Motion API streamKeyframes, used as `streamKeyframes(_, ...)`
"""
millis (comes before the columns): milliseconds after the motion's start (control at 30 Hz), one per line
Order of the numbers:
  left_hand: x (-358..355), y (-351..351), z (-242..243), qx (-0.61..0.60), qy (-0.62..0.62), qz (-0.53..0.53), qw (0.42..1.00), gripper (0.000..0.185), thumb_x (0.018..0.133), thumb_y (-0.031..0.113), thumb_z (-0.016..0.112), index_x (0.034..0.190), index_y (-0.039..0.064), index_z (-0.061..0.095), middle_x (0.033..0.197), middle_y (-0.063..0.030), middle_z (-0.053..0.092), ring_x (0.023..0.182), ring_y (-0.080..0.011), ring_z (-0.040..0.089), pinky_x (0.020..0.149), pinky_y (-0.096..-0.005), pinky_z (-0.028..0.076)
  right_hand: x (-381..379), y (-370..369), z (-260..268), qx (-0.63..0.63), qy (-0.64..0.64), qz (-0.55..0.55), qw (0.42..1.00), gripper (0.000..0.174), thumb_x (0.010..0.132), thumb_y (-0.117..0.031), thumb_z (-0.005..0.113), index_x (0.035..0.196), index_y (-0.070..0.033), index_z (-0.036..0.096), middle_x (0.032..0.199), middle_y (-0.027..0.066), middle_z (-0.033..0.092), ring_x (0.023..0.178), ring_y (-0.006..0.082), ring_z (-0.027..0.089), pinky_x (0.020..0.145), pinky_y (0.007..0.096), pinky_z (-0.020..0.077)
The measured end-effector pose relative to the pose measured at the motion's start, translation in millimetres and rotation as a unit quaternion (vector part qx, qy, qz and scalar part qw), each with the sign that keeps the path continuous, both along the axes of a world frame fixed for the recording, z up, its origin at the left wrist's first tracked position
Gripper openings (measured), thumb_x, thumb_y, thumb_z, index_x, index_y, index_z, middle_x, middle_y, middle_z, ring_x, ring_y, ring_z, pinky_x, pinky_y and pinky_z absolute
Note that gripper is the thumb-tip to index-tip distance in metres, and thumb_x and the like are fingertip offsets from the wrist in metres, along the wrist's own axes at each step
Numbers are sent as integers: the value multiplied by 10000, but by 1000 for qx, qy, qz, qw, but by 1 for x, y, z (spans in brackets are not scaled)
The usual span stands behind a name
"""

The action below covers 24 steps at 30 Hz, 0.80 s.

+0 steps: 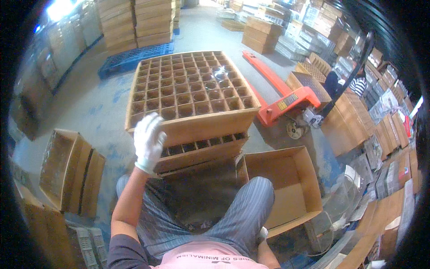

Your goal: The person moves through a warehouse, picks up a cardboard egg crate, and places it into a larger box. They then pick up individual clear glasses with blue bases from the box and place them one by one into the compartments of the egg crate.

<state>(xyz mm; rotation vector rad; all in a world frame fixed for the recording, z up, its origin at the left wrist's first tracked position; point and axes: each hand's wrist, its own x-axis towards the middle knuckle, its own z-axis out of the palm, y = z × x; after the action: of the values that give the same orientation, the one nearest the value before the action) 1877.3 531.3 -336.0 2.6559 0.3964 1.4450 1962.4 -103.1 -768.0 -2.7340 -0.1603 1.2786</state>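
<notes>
A cardboard carton (193,129) with a grid of cardboard dividers (174,80) stands before my knees, on top of another divided carton (201,149). Round rims show in many cells, and a few clear glasses (220,72) catch the light towards the far right. My left hand (149,141), in a white glove, hovers by the carton's near left corner. Its thumb is apart from the slightly bent fingers, and nothing shows in it. Only a bit of white glove on my right hand (263,233) shows beside my right thigh; the rest is hidden.
An open carton (285,201) lies right of my knee. Other cartons (63,171) stand at left. An orange pallet jack (278,101) is beyond at right, a blue pallet (141,55) with stacked boxes at far left. A person in stripes (358,85) sits among cartons at right.
</notes>
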Motion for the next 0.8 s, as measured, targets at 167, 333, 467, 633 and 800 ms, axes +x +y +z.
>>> streamKeyframes(167, -31, 94, -13, -436, -187, 68, 878, 723, 877, 226, 753, 1505, 67, 431, 1387, -163, 567, 1314, -291, 506, 1115, -404, 392, 87, 42, 89, 119, -102, 5, 988, 412, 967, -408, 526, 1181, -115, 721, 1176, 120, 722, 1092, 320, 662, 906, 441, 515)
streamKeyframes(333, -37, 140, -50, -721, -116, -28, 682, 842, 829, 237, 739, 1557, 74, 349, 1434, -135, 508, 1215, -233, 551, 977, -388, 484, 211, 183, 298, 438, -221, -81, 868, 447, 976, -241, 655, 1350, -3, 602, 1121, 75, 706, 890, 144, 636, 789, 303, 523)
streamKeyframes(467, -41, 145, -58, -660, -136, -103, 732, 749, 806, 149, 662, 1503, 16, 421, 1170, -79, 641, 957, -160, 637, 787, -288, 526, 254, 320, 389, 563, -147, -201, 788, 565, 991, -365, 643, 1505, -250, 436, 1192, -20, 602, 946, 100, 571, 765, 333, 484)
streamKeyframes(633, -65, 110, -41, -681, -91, -95, 720, 786, 788, 88, 644, 1522, -14, 384, 1249, -108, 618, 1006, -160, 624, 890, -281, 504, 279, 426, 386, 583, -133, -287, 748, 962, 853, -697, 629, 1616, -280, 217, 1663, 114, 239, 1459, 399, 305, 1067, 604, 344)
streamKeyframes(800, -70, 97, -18, -676, -161, -192, 692, 753, 814, 96, 607, 1518, -38, 376, 1339, -129, 569, 1204, -209, 549, 1056, -314, 425, 289, 440, 376, 611, -155, -328, 704, 590, 784, -450, 705, 1307, -230, 543, 1141, 37, 579, 1049, 234, 562, 866, 430, 488)
